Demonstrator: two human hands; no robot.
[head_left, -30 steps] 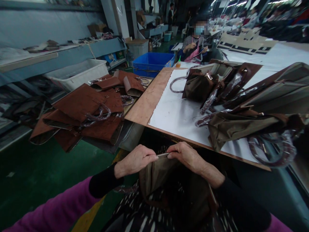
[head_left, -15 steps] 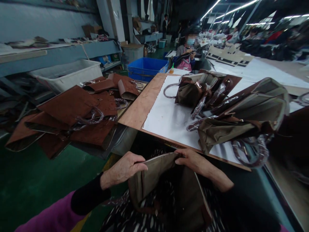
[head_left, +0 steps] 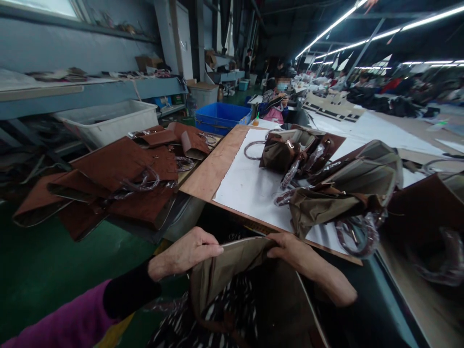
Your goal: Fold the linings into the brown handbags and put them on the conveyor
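Pinching the bag rim (head_left: 242,245), left hand (head_left: 190,251) and right hand (head_left: 294,251) have moved apart.

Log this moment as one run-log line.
left hand: holding open bag by rim | right hand: same rim | table: bags on white sheet

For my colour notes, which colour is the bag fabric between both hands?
Khaki-brown; the bag fabric shows best in the head view.

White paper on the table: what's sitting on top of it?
Several brown and khaki bags, some handles wrapped in clear plastic. The paper directly beneath them is covered, so I can't see what lies there.
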